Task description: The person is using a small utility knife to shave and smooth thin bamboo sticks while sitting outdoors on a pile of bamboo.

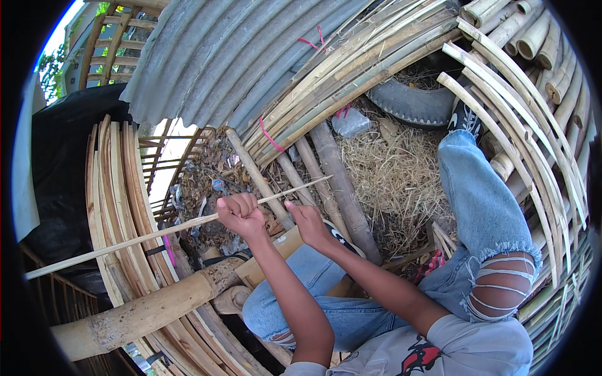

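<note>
My left hand [240, 213] is closed around a long thin bamboo strip [125, 243] that runs from the lower left up to a tip at the right near the poles. My right hand [307, 222] rests just right of the left one, fingers curled near the strip on my knee; whether it grips anything is unclear. Both forearms rise from the lower edge over my blue jeans [483, 200].
A thick bamboo pole [138, 313] lies at the lower left. Stacked split bamboo slats [116, 182] stand left, bundled strips [351, 69] above, curved strips [533, 125] right. A tyre [407, 100], dry straw [395, 175] and corrugated sheet [226, 56] lie ahead.
</note>
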A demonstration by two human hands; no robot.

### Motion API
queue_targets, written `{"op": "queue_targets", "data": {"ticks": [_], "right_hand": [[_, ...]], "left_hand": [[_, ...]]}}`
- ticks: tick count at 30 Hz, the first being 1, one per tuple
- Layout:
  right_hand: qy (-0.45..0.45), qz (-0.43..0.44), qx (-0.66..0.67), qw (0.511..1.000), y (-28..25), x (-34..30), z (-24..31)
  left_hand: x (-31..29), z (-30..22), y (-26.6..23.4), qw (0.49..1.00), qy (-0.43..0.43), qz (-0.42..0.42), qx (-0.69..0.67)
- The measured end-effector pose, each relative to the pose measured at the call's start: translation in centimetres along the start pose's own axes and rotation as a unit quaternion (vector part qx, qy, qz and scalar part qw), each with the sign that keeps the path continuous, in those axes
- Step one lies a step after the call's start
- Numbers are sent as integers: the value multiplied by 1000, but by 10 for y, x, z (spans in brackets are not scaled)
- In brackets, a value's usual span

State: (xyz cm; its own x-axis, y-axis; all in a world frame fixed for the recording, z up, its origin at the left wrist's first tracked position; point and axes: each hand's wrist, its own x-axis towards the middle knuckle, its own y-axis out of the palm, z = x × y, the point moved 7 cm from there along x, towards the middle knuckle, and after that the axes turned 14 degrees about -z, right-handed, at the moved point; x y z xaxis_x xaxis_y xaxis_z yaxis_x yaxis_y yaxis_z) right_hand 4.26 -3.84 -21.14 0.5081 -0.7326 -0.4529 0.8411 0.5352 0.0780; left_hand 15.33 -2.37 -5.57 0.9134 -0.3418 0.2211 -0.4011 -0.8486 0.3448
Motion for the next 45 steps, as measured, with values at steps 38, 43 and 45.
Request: {"op": "queue_targets", "data": {"ticks": [38,43,45], "right_hand": [[111,-107,-46,987,-42,50,-80],[-7,-37,45,998,-2,3,15],[-40,-17,40,998,6,-10,35]], "left_hand": [[0,13,22,1000,8,4,-2],[3,6,10,998,-2,-63,-22],[4,5,5,997,0,-71,-20]]}}
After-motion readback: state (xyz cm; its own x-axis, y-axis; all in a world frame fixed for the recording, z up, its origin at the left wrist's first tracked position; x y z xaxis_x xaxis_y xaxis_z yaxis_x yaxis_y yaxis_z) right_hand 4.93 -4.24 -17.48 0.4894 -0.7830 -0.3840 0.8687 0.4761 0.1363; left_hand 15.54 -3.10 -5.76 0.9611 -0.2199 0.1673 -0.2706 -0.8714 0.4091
